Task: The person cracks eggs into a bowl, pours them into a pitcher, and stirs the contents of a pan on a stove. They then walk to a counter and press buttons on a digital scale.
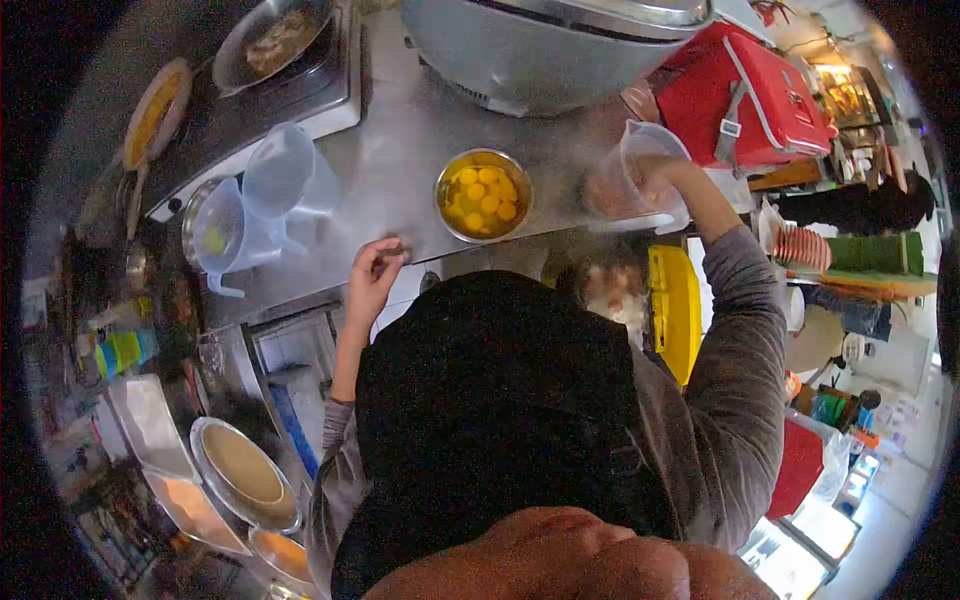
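A round metal bowl (pixel 441 212) holds several cracked eggs, their yellow yolks (pixel 482 195) whole in the liquid. My left hand (pixel 374 275) hovers by the counter's front edge, left of the bowl, with its fingers curled together. Something small and dark shows at its fingertips, too blurred to name. On the right, my right hand (pixel 655 178) reaches down into a translucent plastic jug (pixel 640 140); its fingers are blurred and partly hidden by the jug wall.
Two translucent measuring jugs (pixel 278 170) stand on the steel counter (pixel 390 130) at left, near a stove with a pan (pixel 228 60). A large grey cooker (pixel 540 60) sits behind the bowl. Beside the right jug is a red cooler bag (pixel 740 95). A yellow crate (pixel 675 310) stands below.
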Available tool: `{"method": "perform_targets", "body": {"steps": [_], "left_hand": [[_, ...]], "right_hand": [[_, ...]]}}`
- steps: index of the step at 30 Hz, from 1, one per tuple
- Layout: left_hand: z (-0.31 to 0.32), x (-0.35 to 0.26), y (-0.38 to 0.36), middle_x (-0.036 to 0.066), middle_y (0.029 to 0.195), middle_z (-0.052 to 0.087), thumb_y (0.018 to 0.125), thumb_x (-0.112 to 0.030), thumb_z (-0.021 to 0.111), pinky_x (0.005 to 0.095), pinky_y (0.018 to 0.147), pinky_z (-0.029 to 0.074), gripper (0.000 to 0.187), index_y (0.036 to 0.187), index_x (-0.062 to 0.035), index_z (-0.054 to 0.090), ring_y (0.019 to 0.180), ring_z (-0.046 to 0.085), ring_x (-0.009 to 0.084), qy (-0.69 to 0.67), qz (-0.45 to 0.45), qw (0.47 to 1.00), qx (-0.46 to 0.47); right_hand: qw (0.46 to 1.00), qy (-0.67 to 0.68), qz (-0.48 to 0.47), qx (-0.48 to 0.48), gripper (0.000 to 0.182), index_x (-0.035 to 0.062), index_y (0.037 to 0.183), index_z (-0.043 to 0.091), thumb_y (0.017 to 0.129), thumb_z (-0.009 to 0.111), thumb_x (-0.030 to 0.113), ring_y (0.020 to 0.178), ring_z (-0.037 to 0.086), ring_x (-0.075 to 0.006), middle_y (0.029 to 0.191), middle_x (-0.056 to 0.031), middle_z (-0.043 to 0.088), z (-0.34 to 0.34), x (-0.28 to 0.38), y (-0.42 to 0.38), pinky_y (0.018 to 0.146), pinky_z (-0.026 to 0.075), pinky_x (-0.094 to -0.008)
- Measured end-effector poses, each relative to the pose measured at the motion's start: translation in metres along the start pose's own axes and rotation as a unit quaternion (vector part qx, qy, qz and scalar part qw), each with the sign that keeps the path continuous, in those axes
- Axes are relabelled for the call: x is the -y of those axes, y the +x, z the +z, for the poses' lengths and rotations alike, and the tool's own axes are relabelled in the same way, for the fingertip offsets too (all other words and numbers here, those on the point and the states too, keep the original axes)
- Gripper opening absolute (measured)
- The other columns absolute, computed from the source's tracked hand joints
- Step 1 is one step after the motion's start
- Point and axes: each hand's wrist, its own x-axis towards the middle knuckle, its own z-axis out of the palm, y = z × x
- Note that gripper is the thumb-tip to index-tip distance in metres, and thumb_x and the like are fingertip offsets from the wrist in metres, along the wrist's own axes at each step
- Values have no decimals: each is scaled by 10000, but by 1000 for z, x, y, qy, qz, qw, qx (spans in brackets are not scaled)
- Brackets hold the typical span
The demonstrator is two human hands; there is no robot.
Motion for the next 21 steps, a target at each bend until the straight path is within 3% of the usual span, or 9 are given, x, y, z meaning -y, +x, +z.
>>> {"method": "perform_targets", "body": {"steps": [3, 4, 6, 8, 10, 11, 12, 15, 21], "left_hand": [[0, 6, 1, 46, 1106, 572, 878, -49, 649, 239, 772, 476, 252, 1125, -40, 604, 881, 598, 104, -15, -8, 1000, 2], [2, 8, 4, 49, 1116, 575, 880, -50, 647, 244, 784, 478, 253, 1128, -39, 602, 889, 598, 110, -29, -8, 1000, 7], [4, 7, 9, 63, 1151, 582, 880, -47, 644, 250, 804, 483, 266, 1141, -32, 597, 918, 591, 121, 29, 89, 995, 16], [7, 17, 10, 63, 1134, 597, 876, -46, 648, 251, 817, 479, 275, 1145, -22, 593, 928, 586, 120, -64, -16, 997, 31], [8, 11, 13, 55, 1116, 606, 874, -48, 651, 245, 813, 474, 279, 1145, -22, 593, 926, 578, 114, -44, -12, 998, 46], [8, 8, 17, 52, 1107, 611, 873, -50, 653, 243, 812, 472, 280, 1146, -22, 592, 925, 574, 111, -31, -12, 998, 50], [9, 5, 20, 47, 1101, 614, 874, -53, 652, 240, 805, 469, 279, 1145, -24, 592, 914, 571, 107, -18, -7, 998, 52], [13, -1, 25, 37, 1094, 619, 879, -63, 649, 232, 784, 462, 275, 1146, -29, 592, 881, 558, 96, -4, 2, 999, 53], [18, -6, 32, 26, 1112, 612, 890, -73, 638, 226, 761, 456, 274, 1157, -41, 585, 847, 534, 76, -24, 5, 997, 76]], "right_hand": [[989, 140, -18, 45, 469, 82, 991, 625, 554, 794, 101, 803, 642, -157, 902, -72, 689, -8, -8, -4, 699, 514, -326], [985, 154, 19, 80, 456, 83, 963, 621, 543, 797, 102, 785, 634, -146, 878, -55, 687, -18, 4, -11, 685, 512, -327], [973, 208, -101, 8, 344, 87, 891, 604, 605, 786, 139, 730, 622, -156, 790, -39, 667, -20, 1, -29, 659, 510, -344], [962, 130, -82, -227, 293, 87, 897, 609, 637, 743, 98, 712, 635, -221, 767, -80, 652, -23, 36, -71, 652, 507, -369], [951, 34, -58, -300, 283, 81, 897, 608, 639, 724, 83, 720, 638, -278, 777, -116, 646, -14, 24, -64, 659, 506, -382], [941, -14, -50, -333, 278, 78, 897, 608, 640, 714, 75, 724, 639, -306, 782, -134, 642, -9, 17, -60, 663, 506, -389], [941, 29, -74, -330, 324, 65, 908, 608, 604, 720, 66, 807, 629, -349, 817, -157, 634, -11, 18, -65, 699, 502, -402], [915, -43, 26, -400, 213, 58, 862, 628, 667, 691, 114, 833, 631, -374, 820, -180, 645, -5, 31, -79, 719, 501, -446], [861, 84, -39, -500, 330, 71, 987, 609, 675, 710, 103, 900, 617, -367, 907, -188, 637, 7, 36, -90, 774, 511, -438]]}}
